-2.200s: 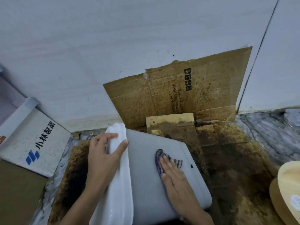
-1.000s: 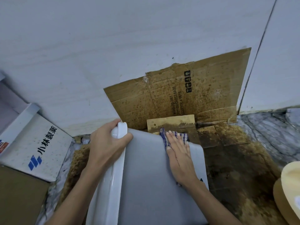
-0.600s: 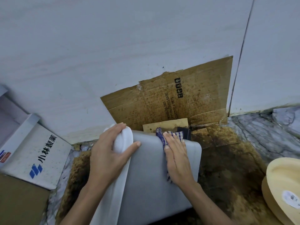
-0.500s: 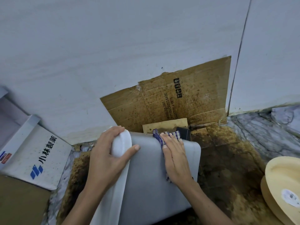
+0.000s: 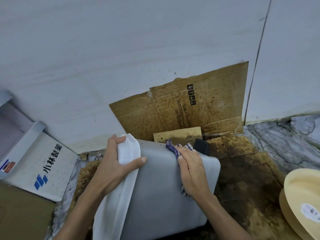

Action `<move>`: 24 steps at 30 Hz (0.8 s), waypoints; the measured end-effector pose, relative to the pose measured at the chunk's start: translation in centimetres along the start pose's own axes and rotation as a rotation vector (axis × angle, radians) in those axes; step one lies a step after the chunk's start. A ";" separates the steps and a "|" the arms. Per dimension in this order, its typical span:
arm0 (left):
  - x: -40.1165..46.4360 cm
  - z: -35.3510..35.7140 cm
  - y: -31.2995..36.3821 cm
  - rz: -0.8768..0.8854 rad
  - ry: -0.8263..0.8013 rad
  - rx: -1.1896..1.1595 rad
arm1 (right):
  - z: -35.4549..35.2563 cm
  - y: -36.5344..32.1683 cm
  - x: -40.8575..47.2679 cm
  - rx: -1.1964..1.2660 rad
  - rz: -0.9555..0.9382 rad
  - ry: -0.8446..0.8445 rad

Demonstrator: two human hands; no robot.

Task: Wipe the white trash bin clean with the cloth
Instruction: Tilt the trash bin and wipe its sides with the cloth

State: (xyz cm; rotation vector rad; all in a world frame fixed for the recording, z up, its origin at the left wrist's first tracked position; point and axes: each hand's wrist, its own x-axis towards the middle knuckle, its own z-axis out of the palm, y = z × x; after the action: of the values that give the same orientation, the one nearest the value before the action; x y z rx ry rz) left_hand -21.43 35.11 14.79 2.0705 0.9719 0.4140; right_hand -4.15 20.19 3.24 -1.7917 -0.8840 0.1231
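The white trash bin (image 5: pixel 159 184) lies tipped on its side over the stained floor, its grey side wall facing up. My left hand (image 5: pixel 112 167) grips the glossy white rim at the bin's far left corner, thumb across the side wall. My right hand (image 5: pixel 191 168) lies flat with straight fingers on a blue-and-white checked cloth (image 5: pixel 173 148), pressing it to the bin's far upper edge. Most of the cloth is hidden under the hand; a bit shows by the wrist.
Stained cardboard (image 5: pixel 199 108) leans on the wall behind the bin, with a small black block (image 5: pixel 201 146) beside the cloth. A white box with blue print (image 5: pixel 41 163) sits at left. Cream round lids (image 5: pixel 304 201) stack at right. The floor is dark and dirty.
My right hand has slid the cloth from the middle of the bin's side up to its far edge. My left hand moved up to the rim's far corner. The bin shifted slightly.
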 end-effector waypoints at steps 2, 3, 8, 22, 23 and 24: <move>0.4 -0.6 0.1 0.007 -0.042 0.010 | 0.0 0.2 -0.5 0.009 -0.002 0.031; 0.7 -0.8 0.2 0.008 -0.042 0.028 | 0.0 0.2 -0.8 0.015 -0.001 0.049; 1.8 -1.7 1.7 -0.035 -0.120 0.161 | -0.2 0.6 -1.9 0.044 -0.008 0.126; 1.7 -1.9 1.3 0.018 -0.226 0.025 | -0.7 0.8 -4.4 0.027 -0.090 0.276; 1.8 -2.0 1.1 0.018 -0.210 0.025 | -0.7 0.8 -4.4 0.030 -0.088 0.274; 1.7 -1.9 0.9 0.025 -0.186 0.027 | -0.7 0.8 -4.5 0.034 -0.083 0.272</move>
State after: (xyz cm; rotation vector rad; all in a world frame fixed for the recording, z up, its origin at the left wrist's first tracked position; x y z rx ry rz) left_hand -21.00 37.03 16.58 2.1047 0.8457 0.2167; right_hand -6.61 16.79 1.37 -1.6891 -0.7543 -0.1554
